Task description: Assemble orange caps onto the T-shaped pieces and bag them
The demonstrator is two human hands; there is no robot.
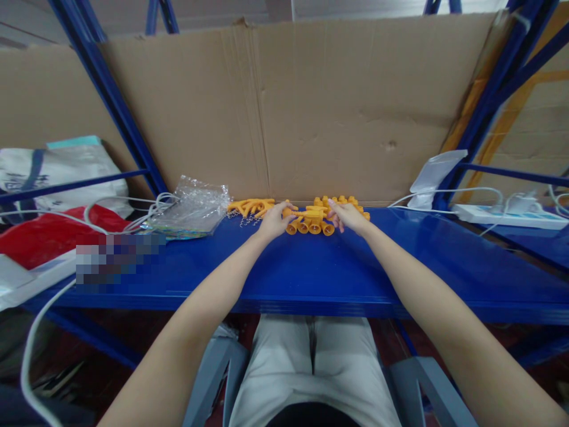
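Observation:
Several yellow cup-shaped plastic pieces (315, 227) lie in a row at the back of the blue table, their round open ends toward me. My left hand (274, 220) is at the left end of this row, fingers curled round a yellow plastic piece (290, 210). Left of that hand is a pile of yellow corkscrew handles (249, 207) with thin metal spirals. My right hand (350, 217) is at the row's right end, its fingers apart and close to the pieces. More yellow knobbed pieces (340, 200) stand behind it, partly hidden.
A cardboard sheet (355, 107) stands behind the blue table (311, 273). To the left are a clear plastic bag (200, 204), white cables and a red item (66, 228). A white power strip (511, 216) lies at right, near blue shelf posts (484, 112).

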